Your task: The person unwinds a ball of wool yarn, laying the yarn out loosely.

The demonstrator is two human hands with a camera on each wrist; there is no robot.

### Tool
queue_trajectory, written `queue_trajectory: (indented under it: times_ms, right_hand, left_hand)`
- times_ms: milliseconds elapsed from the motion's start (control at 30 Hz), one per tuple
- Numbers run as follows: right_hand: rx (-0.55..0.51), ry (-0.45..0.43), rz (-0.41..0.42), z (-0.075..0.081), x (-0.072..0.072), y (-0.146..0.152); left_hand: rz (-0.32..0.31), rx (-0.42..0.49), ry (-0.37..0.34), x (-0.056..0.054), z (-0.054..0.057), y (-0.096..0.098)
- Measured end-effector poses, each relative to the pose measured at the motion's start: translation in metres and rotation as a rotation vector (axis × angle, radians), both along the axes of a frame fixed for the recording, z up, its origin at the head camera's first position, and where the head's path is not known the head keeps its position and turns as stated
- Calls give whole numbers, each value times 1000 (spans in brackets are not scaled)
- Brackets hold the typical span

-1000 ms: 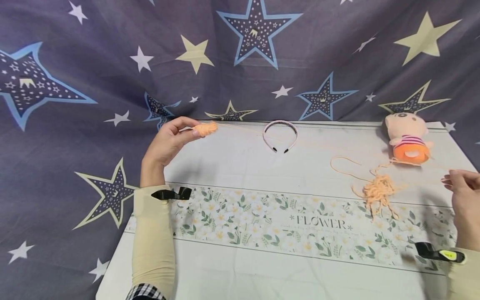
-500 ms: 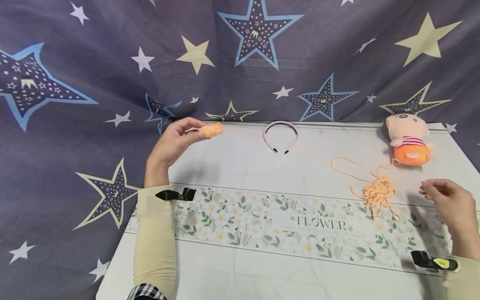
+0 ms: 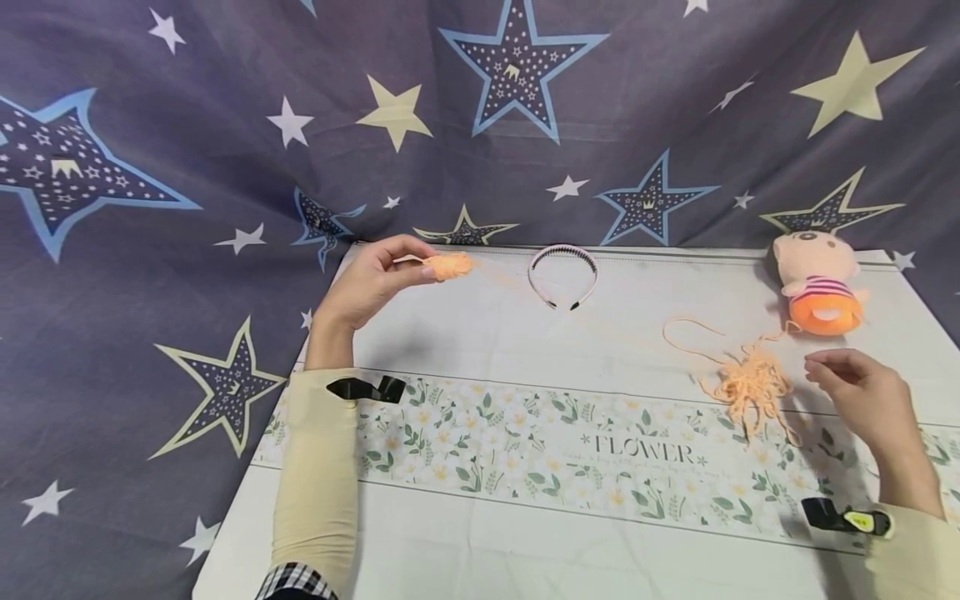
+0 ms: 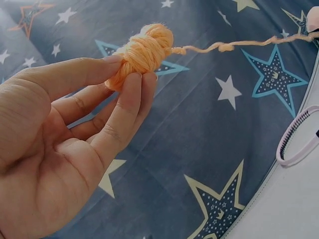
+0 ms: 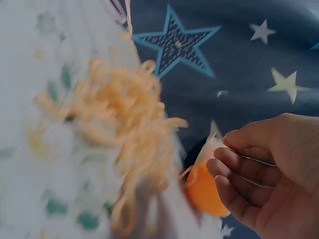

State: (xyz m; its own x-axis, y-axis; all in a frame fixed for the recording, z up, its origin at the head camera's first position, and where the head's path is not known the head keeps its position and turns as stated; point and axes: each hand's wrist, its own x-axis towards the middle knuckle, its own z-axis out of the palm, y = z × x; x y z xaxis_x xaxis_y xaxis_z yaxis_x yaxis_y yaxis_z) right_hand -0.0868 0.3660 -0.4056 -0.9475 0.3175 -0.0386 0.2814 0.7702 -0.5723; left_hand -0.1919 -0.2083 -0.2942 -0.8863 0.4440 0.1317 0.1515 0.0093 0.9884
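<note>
Left fingers [image 4: 125, 102] pinch wound orange yarn bundle [image 4: 144, 50]

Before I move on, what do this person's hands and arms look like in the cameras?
Both the left hand and the right hand are ungloved. Each arm has a plain beige sleeve; black-and-white checked cloth shows below the left one. Each wrist carries a black fitting; the right one bears a yellow marking.

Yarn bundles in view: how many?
2: a wound bundle pinched by the left hand, and a loose tangle on the table, beside the right hand.
</note>
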Motion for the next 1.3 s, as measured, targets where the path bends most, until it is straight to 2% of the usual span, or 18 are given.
queue_trajectory:
  times_ms: [133, 200, 367, 533, 733, 933, 1133, 1300]
  right_hand:
    - [1, 119, 27, 19, -7, -15]
    - [-35, 197, 54, 31, -13, -26]
    - [-195, 377, 179, 57, -30, -65]
    - [-298, 465, 315, 74, -52, -117]
    - [-357, 489, 521, 76, -75, -181]
    - [-394, 437, 687, 66, -87, -237]
    - [-450, 372, 743, 62, -90, -273]
    - [-497, 395, 747, 65, -92, -284]
  left_hand:
    - [-6, -17, -4, 1, 3, 5]
    - [-5, -22, -5, 1, 3, 7]
    - [-7, -40, -12, 1, 2, 13]
    - [-30, -55, -13, 1, 1, 18]
    - [-48, -78, -8, 1, 0, 25]
    - [-64, -85, -14, 1, -1, 31]
    - [-69, -98, -7, 1, -2, 36]
    - [-76, -107, -2, 0, -3, 36]
